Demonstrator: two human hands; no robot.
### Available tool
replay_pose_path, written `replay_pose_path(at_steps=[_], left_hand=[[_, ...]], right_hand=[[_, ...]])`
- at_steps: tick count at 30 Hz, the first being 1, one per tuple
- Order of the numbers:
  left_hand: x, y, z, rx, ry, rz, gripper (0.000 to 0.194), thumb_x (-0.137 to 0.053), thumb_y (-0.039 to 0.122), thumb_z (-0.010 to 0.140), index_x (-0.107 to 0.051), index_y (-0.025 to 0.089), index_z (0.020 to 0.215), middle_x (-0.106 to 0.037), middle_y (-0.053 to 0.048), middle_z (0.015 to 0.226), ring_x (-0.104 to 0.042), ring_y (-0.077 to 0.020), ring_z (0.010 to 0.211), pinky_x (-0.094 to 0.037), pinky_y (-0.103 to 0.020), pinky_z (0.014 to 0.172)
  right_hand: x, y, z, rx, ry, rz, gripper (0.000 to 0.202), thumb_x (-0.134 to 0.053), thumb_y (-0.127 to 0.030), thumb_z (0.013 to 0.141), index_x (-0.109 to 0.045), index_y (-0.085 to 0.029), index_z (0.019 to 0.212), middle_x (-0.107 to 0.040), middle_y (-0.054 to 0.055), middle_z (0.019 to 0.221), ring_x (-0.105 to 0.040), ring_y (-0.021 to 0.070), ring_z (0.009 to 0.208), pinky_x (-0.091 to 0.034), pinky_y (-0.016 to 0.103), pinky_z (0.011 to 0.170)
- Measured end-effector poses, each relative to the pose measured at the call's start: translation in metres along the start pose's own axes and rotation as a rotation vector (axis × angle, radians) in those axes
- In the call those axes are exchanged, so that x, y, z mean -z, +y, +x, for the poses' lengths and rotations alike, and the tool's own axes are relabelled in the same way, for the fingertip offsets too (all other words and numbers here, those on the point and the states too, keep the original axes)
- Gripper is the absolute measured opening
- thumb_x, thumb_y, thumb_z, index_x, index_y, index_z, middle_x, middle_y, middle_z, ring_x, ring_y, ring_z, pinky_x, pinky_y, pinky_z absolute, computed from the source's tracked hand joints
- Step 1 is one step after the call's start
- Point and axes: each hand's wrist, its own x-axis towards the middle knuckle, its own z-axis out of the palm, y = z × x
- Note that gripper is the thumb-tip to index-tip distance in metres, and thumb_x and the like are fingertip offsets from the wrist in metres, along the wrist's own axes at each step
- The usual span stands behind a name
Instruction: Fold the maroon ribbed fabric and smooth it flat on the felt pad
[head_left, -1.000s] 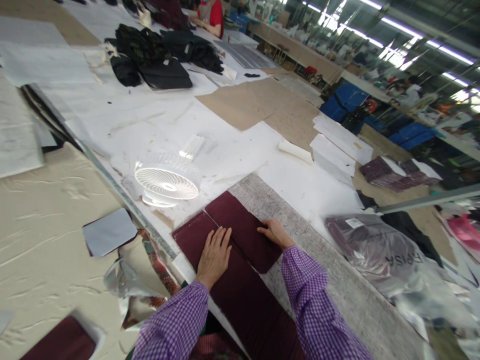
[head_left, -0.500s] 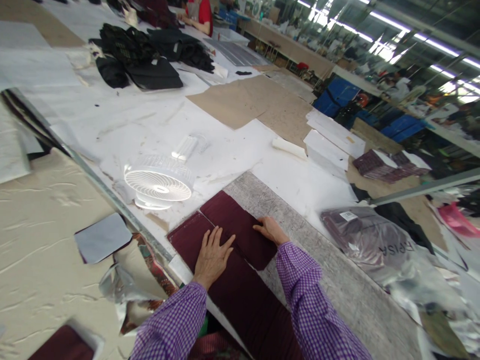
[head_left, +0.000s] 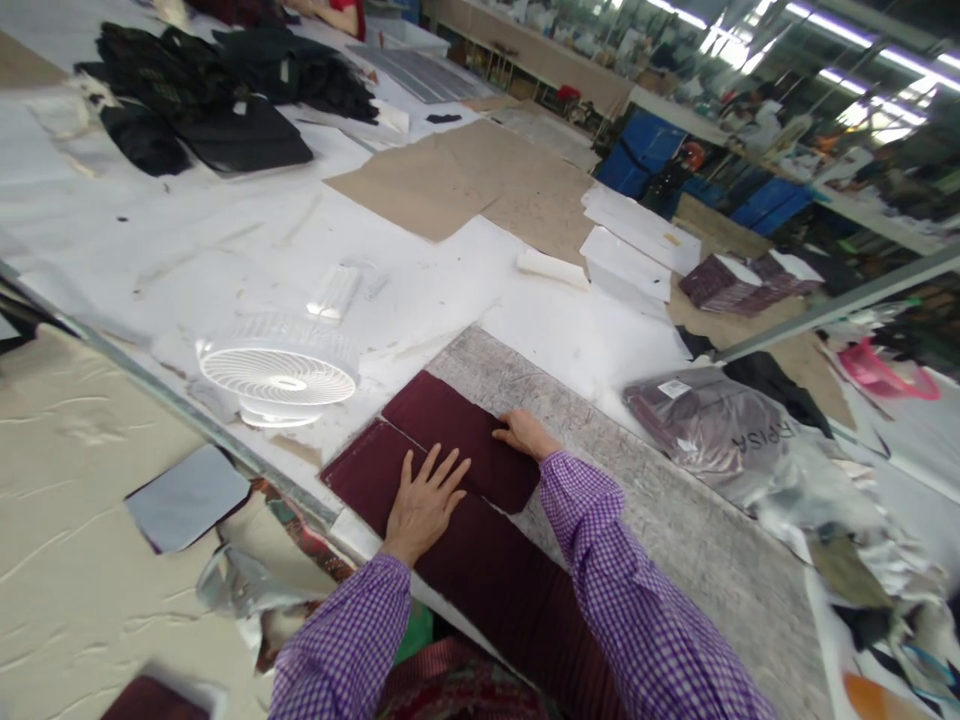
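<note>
Two dark maroon fabric pieces lie side by side on a grey mottled board (head_left: 600, 430). The smaller piece (head_left: 442, 405) is at the back; a longer maroon strip (head_left: 495, 575) runs toward my body. My left hand (head_left: 426, 500) rests flat on the maroon fabric near the seam between them, its fingers spread. At the right edge of the smaller piece is my right hand (head_left: 525, 435), fingers bent together with the fingertips on the fabric edge; whether they pinch it is hard to see.
A white fan (head_left: 281, 380) stands left of the board. Dark garments (head_left: 217, 110) are piled at the back left. A plastic-wrapped maroon bundle (head_left: 697, 420) lies to the right, below a metal bar (head_left: 840, 305). Brown paper (head_left: 465, 180) covers part of the white table.
The view has shifted, so the table things appear further left. Both hands remain on the fabric in nearly the same places.
</note>
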Motion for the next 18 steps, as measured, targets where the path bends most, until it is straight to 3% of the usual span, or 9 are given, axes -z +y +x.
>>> replay_pose_path(at_steps=[5, 9, 11, 14, 18], left_hand=[[-0.002, 0.0, 0.001, 0.013, -0.025, 0.001, 0.042, -0.043, 0.032, 0.092, -0.047, 0.033, 0.134, -0.045, 0.0, 0.145, -0.033, -0.0315, 0.137, -0.019, -0.067, 0.109], [-0.003, -0.001, 0.001, 0.011, -0.02, 0.003, 0.042, -0.044, 0.032, 0.092, -0.047, 0.034, 0.134, -0.045, 0.0, 0.145, -0.033, -0.0312, 0.137, -0.02, -0.066, 0.109], [-0.002, 0.0, 0.001, 0.013, -0.019, 0.005, 0.042, -0.043, 0.032, 0.092, -0.047, 0.034, 0.134, -0.045, 0.0, 0.145, -0.033, -0.0308, 0.137, -0.02, -0.066, 0.109], [-0.001, 0.001, 0.001, 0.014, -0.018, 0.006, 0.042, -0.043, 0.032, 0.092, -0.048, 0.034, 0.133, -0.046, -0.001, 0.144, -0.034, -0.031, 0.136, -0.02, -0.066, 0.109], [0.001, 0.002, 0.002, 0.024, -0.013, -0.014, 0.041, -0.043, 0.033, 0.092, -0.048, 0.034, 0.133, -0.047, -0.001, 0.144, -0.035, -0.0309, 0.136, -0.019, -0.065, 0.109]], right_hand=[[-0.003, -0.007, -0.01, -0.097, 0.084, -0.017, 0.022, -0.064, -0.032, 0.083, -0.066, -0.016, 0.097, -0.068, 0.011, 0.092, -0.062, 0.0259, 0.089, -0.044, 0.032, 0.074], [-0.009, -0.014, -0.025, -0.16, 0.259, -0.041, 0.041, -0.064, -0.032, 0.083, -0.055, -0.017, 0.12, -0.058, 0.016, 0.117, -0.051, 0.0299, 0.108, -0.04, 0.04, 0.088], [-0.018, -0.015, -0.031, -0.036, 0.357, -0.029, 0.038, -0.061, -0.026, 0.085, -0.054, -0.02, 0.123, -0.053, 0.014, 0.122, -0.046, 0.0294, 0.113, -0.037, 0.041, 0.094], [-0.039, -0.014, -0.042, 0.232, 0.386, 0.045, 0.03, -0.045, -0.016, 0.092, -0.061, -0.024, 0.116, -0.058, 0.008, 0.11, -0.051, 0.0216, 0.104, -0.041, 0.034, 0.092], [-0.065, -0.015, -0.066, 0.262, 0.479, 0.16, 0.027, -0.041, -0.017, 0.094, -0.062, -0.022, 0.111, -0.059, 0.008, 0.109, -0.053, 0.0201, 0.102, -0.044, 0.034, 0.09]])
